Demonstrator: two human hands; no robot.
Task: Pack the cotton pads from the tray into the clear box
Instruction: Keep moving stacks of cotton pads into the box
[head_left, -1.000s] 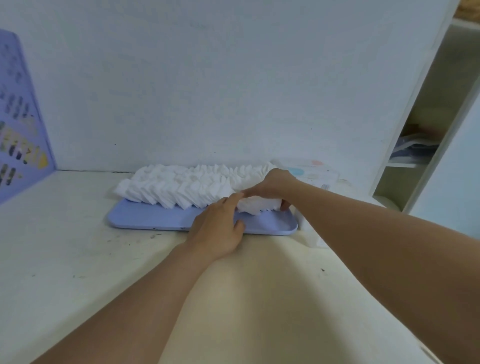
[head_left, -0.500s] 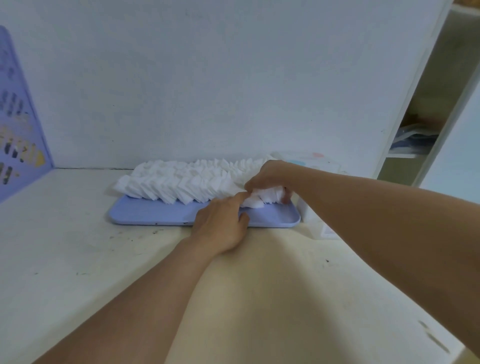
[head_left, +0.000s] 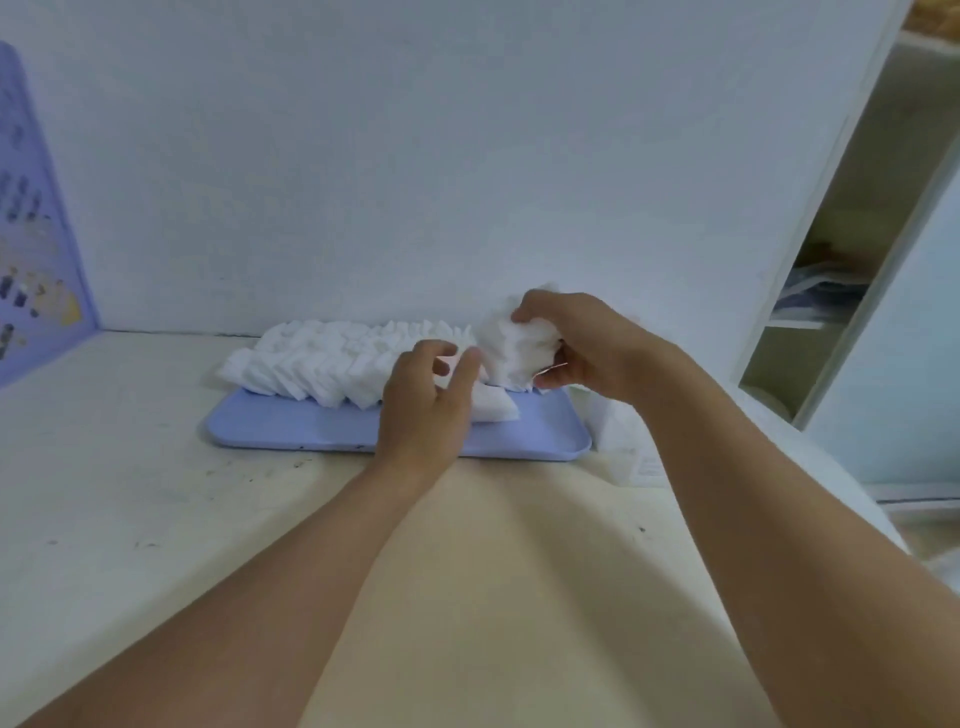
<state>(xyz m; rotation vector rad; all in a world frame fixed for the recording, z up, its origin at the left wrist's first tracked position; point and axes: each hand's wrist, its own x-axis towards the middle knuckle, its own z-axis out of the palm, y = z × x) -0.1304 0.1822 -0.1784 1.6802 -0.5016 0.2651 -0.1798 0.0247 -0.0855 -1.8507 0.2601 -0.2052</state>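
Right hand (head_left: 576, 348) clamped on a bunch of cotton pads (head_left: 511, 345) lifted just above the tray (head_left: 530, 441), left hand (head_left: 428, 410) loose beside it, rest lie in the tray; light, soft, slippery as a stack, so squeeze both ends.

Your pads (head_left: 332, 364) look like soft, fluffy white cotton with a matt, fibrous face, and the bunch (head_left: 511, 345) you grip in your right hand (head_left: 582, 345) has the same crumpled softness, while the tray (head_left: 540, 431) under them reads as smooth lilac plastic with a faint sheen along its rim. The table (head_left: 130, 493) you work on is a matt, pale surface, scuffed and speckled with dark marks. The box (head_left: 618, 441) beside the tray is clear plastic, and the wall (head_left: 467, 156) behind is flat matt white.
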